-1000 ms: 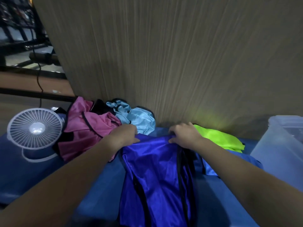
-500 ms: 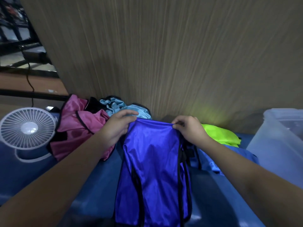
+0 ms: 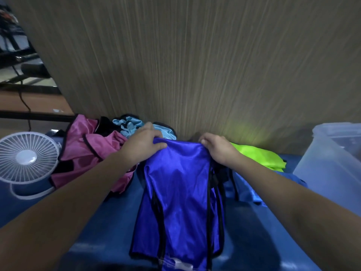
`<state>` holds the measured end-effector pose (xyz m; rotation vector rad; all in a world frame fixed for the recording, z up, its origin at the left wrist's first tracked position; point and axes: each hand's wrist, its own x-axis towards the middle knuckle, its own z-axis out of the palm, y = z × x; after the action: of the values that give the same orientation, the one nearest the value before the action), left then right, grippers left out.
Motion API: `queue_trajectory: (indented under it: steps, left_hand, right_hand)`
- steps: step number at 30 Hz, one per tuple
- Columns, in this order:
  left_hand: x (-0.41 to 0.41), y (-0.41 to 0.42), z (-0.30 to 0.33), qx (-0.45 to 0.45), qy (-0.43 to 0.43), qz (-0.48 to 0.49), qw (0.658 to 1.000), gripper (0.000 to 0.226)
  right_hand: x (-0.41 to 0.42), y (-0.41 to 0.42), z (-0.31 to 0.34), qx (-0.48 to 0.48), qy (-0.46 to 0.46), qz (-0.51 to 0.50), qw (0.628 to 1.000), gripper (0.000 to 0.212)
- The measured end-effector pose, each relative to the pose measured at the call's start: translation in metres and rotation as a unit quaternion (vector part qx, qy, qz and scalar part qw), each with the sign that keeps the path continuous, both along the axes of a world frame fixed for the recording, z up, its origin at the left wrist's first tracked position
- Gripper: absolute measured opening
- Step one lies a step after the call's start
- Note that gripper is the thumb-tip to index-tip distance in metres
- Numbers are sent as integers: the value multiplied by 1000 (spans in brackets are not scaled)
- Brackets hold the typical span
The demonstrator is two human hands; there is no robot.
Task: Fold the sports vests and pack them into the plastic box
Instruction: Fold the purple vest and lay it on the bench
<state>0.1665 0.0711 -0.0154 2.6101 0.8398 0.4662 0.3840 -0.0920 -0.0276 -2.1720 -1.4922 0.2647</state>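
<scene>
A shiny royal-blue sports vest with black trim hangs lengthwise over the blue table. My left hand grips its top left corner and my right hand grips its top right corner, holding the top edge up near the wall. A pink vest lies crumpled at the left, a light-blue vest behind it, a neon-green vest at the right, and another blue vest under my right forearm. The clear plastic box stands at the right edge.
A small white desk fan stands at the left on the table. A tall wood-grain panel rises directly behind the vests. A black cable and dark furniture show at the far left.
Both hands have lifted the royal-blue vest's top edge from the table and drawn it taut, so the vest now hangs straighter and longer. The hands sit slightly wider apart.
</scene>
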Motion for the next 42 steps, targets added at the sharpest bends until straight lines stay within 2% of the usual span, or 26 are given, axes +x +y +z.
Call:
queue_trajectory:
  steps: [3,4,6,9,13,15,17,21,25,29,33,38,42]
  left_hand:
    - [3,-4,-3,-3,-38,-7,999,20]
    - [3,-6,-2,-16,-44,-4,999,19]
    - [1,-8,1,-45,-58,3,997,16]
    - [-6,-11,8,-72,-77,-5,994,17]
    - [-24,-20,25,-88,-84,-56,991,13]
    - [-34,-27,38,-88,-76,-79,990,15]
    - [-45,-36,52,-80,-62,-104,989,20]
    - [-66,-61,83,-52,-56,-140,987,6]
    - [-96,-94,123,-73,-75,-173,979,31]
    - [-126,-129,164,-94,-89,-181,975,16]
    - [-150,-158,195,-112,-99,-184,972,12]
    - [-154,-164,208,-108,-81,-180,974,5]
    - [-134,-134,186,-75,-56,-154,984,5]
  right_hand:
    - [-2,-3,6,-133,-97,28,986,52]
    - [-2,-3,7,-152,-122,32,980,55]
    - [-1,-3,8,-141,-115,37,983,50]
    - [2,-7,15,-96,-9,60,994,31]
    - [-1,-19,29,-73,101,104,987,27]
    - [-4,-27,40,-69,123,115,983,27]
    - [-10,-37,54,-74,114,115,984,17]
    - [-27,-66,91,-78,87,137,984,15]
    - [-57,-109,142,-94,78,169,978,10]
    - [-91,-152,191,-95,80,192,974,12]
    - [-117,-186,228,-98,95,208,969,17]
    - [-122,-192,241,-100,79,203,971,19]
    - [-107,-164,221,-100,19,173,980,14]
